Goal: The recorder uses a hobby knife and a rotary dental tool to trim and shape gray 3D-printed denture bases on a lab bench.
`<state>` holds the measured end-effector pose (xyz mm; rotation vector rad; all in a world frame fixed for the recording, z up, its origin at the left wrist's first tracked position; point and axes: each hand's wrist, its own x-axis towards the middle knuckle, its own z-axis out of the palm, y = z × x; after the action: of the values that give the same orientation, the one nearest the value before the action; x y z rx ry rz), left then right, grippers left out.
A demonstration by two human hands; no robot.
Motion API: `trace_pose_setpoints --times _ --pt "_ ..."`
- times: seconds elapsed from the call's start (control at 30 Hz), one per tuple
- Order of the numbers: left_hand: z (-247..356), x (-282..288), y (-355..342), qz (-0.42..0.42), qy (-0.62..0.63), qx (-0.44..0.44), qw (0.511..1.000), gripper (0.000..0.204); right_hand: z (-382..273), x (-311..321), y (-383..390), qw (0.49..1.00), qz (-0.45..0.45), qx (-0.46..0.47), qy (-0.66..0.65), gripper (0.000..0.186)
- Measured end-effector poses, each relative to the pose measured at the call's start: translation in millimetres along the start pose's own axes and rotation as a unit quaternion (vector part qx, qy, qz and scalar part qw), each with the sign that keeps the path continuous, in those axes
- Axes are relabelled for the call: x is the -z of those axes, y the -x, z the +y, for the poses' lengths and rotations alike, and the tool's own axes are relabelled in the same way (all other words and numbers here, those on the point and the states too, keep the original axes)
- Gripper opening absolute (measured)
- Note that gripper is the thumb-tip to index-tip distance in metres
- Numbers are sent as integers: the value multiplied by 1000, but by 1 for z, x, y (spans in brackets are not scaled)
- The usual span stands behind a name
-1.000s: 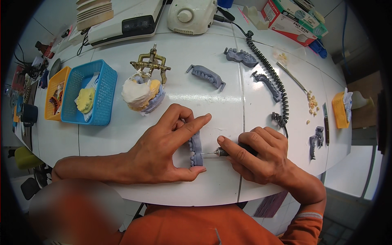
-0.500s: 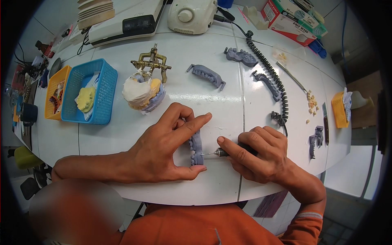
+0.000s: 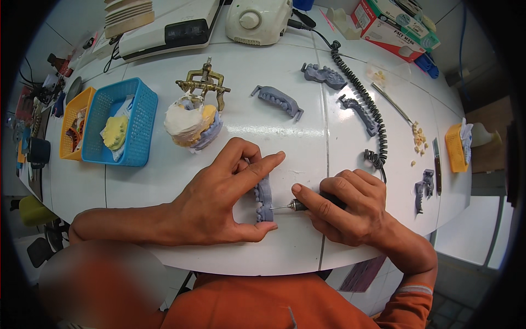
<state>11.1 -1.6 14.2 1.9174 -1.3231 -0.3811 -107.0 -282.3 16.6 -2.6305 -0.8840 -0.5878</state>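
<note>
My left hand [image 3: 222,192] grips a grey-blue dental model [image 3: 264,198] with a row of teeth, thumb at its near end and fingers at its far end. The model stands on the white table. In my right hand [image 3: 350,208] is a black rotary handpiece [image 3: 298,205], held like a pen. Its thin metal bur [image 3: 281,206] points left and meets the model's right side. Beyond my left hand, a brass articulator [image 3: 204,85] is joined to a white, yellow and grey-blue plaster cast [image 3: 192,123].
Grey dental models [image 3: 278,102] lie farther back. A coiled black cord [image 3: 359,82] runs from the control box [image 3: 257,22]. At left are a blue basket [image 3: 148,126] and an orange basket [image 3: 68,148]. Loose tooth pieces [image 3: 419,137] and a knife [image 3: 436,167] lie at right.
</note>
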Motion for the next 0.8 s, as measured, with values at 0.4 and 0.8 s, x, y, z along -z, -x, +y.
trace_pose_setpoints --times 0.4,0.8 --pt "-1 0 0 1 0 -7 1000 101 0 0 -1 1000 3 -1 -1 58" --pt "3 2 0 -6 -2 8 1000 103 -1 0 -1 1000 9 -2 -1 56"
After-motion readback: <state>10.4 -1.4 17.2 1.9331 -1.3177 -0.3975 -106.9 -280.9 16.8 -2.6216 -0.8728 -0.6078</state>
